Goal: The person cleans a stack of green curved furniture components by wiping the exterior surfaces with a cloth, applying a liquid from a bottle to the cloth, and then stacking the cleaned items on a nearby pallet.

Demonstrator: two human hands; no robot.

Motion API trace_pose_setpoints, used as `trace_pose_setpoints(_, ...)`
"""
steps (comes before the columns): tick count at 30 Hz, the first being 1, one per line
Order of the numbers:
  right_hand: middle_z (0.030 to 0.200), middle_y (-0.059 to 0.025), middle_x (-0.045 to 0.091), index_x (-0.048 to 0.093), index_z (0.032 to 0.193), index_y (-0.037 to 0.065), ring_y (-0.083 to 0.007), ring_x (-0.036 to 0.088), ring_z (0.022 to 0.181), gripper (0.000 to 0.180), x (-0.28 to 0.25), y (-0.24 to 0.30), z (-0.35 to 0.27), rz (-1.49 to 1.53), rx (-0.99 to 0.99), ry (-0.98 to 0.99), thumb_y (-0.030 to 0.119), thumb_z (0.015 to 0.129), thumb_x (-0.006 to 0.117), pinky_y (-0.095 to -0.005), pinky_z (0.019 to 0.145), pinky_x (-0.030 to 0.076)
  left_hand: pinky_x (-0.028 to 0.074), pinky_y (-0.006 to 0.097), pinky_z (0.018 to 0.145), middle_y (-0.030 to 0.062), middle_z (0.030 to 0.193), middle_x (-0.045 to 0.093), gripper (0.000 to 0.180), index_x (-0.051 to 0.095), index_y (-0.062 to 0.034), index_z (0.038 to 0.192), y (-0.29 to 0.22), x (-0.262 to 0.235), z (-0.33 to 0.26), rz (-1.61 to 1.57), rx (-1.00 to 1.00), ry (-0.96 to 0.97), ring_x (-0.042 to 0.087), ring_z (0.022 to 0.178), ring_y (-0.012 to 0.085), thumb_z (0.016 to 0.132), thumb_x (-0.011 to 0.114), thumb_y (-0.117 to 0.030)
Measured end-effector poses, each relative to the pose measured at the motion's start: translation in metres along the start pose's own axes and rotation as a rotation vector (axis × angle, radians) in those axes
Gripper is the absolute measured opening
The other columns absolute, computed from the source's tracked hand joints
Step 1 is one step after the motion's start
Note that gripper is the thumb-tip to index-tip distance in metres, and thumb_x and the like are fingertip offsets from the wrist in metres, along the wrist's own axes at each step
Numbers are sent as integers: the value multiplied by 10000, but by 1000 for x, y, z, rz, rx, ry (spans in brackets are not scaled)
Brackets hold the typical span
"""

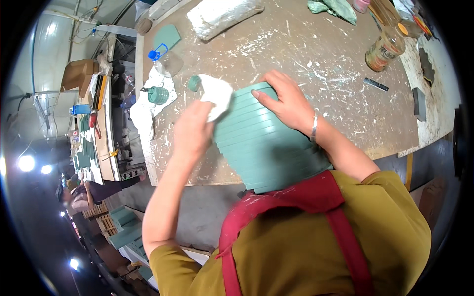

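A glossy green ribbed piece [259, 133], stepped along its left side, rests on the near edge of the table and reaches back to my red apron. My right hand [289, 101] grips its far right corner, thumb on top and fingers over the far edge. In my closed left hand [193, 129] is a white cloth [217, 93], held against the piece's left edge. Beyond that hand lies a small round green object [194, 83]. Left of it, a ribbed green cylinder [158, 94] sits on a second white cloth [143, 116].
Farther back are a clear jug with a blue handle [170, 63], a flat green piece [167, 37] and a white wrapped bundle [224, 17]. At right stand a labelled bottle [386, 49], a short black bar [376, 84] and a dark block [419, 103]. Another person [81, 197] is far left.
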State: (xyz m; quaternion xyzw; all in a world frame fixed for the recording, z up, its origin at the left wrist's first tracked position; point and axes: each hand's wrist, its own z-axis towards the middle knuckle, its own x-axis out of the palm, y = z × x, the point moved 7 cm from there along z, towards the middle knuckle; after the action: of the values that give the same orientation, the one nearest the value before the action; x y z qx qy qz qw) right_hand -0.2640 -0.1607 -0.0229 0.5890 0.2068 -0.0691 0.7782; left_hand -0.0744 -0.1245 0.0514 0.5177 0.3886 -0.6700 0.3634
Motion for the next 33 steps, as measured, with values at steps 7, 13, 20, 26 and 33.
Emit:
trace_pose_setpoints(7, 963, -128, 530, 549, 982, 34, -332, 512, 971, 336, -2, 4, 1, -14, 5, 23, 352, 891, 611, -425, 873, 384, 499, 469, 669, 138, 877, 635, 184, 565, -103, 1015, 45, -3, 2, 192, -246, 241, 626, 804, 362, 870, 594, -212)
trace_pose_setpoints(13, 954, -118, 540, 567, 980, 40, -331, 515, 956, 325, 2, 6, 1, -16, -31, 3, 348, 890, 616, -421, 861, 387, 497, 454, 671, 135, 871, 618, 145, 528, -84, 934, -22, 3, 8, 46, -61, 82, 623, 833, 352, 824, 604, -140)
trace_pose_setpoints(20, 958, -128, 541, 572, 991, 40, -333, 521, 942, 335, -6, 5, 0, -37, -36, -18, 355, 886, 616, -413, 847, 395, 505, 434, 676, 162, 812, 653, 192, 605, -65, 1022, 86, -11, -3, 121, -338, 294, 654, 811, 325, 892, 585, -206)
trace_pose_setpoints(26, 949, -141, 539, 564, 971, 50, -352, 527, 934, 326, -1, 7, 0, -91, -70, -46, 360, 883, 616, -430, 825, 413, 433, 283, 896, 29, 1135, 627, 354, 550, -17, 1267, 102, 16, 69, -1307, -612, -157, 561, 1001, 124, 989, 540, -235)
trace_pose_setpoints(33, 985, -131, 552, 572, 1001, 73, -338, 528, 968, 292, -11, 1, -3, -66, -25, -87, 338, 888, 621, -437, 838, 417, 379, 426, 1042, 257, 1332, 474, 646, 415, 16, 1359, 108, 63, 95, -405, -273, -13, 478, 1233, 387, 853, 688, -281)
